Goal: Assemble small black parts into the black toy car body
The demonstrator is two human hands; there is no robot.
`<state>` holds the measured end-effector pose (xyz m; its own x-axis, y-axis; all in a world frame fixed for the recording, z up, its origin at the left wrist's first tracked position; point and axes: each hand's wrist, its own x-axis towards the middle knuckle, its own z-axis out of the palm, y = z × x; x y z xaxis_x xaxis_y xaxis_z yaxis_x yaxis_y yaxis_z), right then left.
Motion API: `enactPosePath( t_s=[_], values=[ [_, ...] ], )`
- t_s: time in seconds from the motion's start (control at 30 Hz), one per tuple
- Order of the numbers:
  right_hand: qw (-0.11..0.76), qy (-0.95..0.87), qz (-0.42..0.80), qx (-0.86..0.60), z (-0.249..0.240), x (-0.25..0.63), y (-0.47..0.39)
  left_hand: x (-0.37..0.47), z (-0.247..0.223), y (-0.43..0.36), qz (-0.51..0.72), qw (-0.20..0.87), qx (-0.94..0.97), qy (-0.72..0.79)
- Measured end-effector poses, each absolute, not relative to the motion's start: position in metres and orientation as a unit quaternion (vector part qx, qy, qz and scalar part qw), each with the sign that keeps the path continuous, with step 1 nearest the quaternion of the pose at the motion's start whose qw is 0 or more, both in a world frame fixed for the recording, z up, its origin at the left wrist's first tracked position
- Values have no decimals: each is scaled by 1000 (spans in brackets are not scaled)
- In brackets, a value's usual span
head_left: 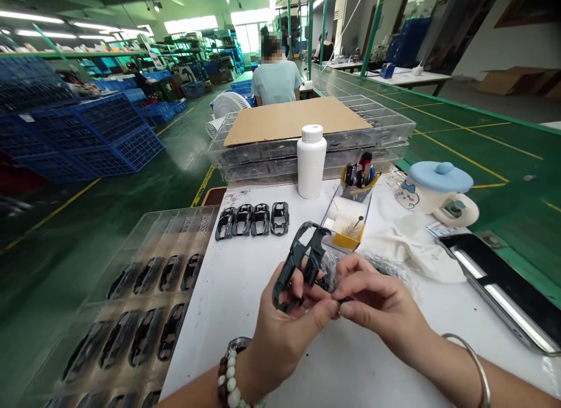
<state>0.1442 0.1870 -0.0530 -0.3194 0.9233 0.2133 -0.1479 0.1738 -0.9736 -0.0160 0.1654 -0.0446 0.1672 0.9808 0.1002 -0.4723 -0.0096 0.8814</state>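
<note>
A black plastic toy car body shell (288,272) is tilted up in my left hand (283,341), whose fingers are hooked through its openings. The thumb of that hand meets the fingertips of my right hand (385,306). Between them is a small dark piece (345,300), mostly covered by the fingers, so its kind cannot be made out. My right hand is closed in a pinch on this piece. Behind both hands lies crumpled clear plastic wrapping (390,266). Several similar black car shells (260,219) stand in a row on the white table (228,285).
At the left, a clear compartment tray (153,232) holds several car shells. Behind the row stand a white bottle (311,162) and a small bin (346,221) with tools. A lidded mug (432,189), cloth (407,247) and phone (504,285) lie right. Stacked trays (385,133) close the back.
</note>
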Motion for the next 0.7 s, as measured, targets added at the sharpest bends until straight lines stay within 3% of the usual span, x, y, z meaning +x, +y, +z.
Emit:
enactPosePath(
  t_s=[0.17, 0.33, 0.43, 0.7],
  values=[
    [483, -651, 515, -281, -45, 153, 186, -20, -46, 167, 535, 600, 488, 339],
    [548, -676, 401, -287, -31, 179, 187, -31, -46, 175, 491, 377, 661, 424],
    [571, -672, 334, -333, -27, 192, 190, -34, -44, 180, 475, 298, 705, 434],
    [412, -812, 245, -333, -17, 190, 186, -32, -49, 183, 433, 227, 783, 384]
  ],
)
